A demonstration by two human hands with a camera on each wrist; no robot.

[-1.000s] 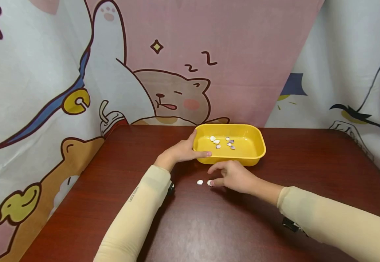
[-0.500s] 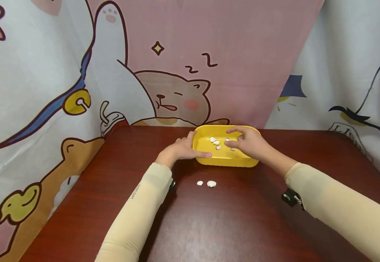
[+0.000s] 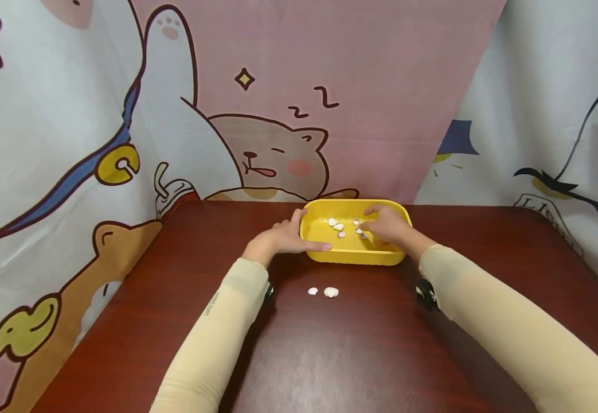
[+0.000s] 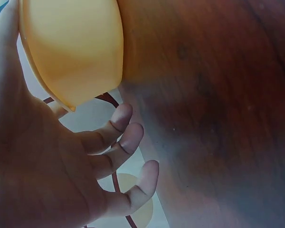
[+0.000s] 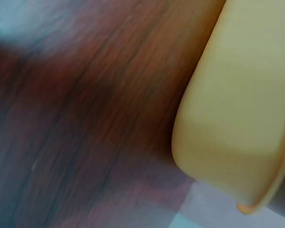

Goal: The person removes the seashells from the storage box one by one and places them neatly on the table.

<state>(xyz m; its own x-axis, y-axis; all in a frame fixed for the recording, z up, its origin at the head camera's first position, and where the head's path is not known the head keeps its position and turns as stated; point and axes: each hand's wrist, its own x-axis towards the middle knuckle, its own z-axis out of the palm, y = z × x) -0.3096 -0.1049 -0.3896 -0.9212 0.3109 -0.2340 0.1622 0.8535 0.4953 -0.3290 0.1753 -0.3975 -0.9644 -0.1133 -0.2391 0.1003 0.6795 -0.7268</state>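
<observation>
Gleaming table [image 3: 299,355], tray [image 3: 352,257], cartoon backdrop [image 3: 371,86].

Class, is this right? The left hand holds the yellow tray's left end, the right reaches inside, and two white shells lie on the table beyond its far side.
The far side is wrong: the head view shows the two white shells on the table, on the near side of the yellow tray. The rest stands.

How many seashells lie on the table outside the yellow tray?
2, in front of the yellow tray: a smaller seashell and, right of it, a larger seashell. Sleeves may hide others.
</observation>
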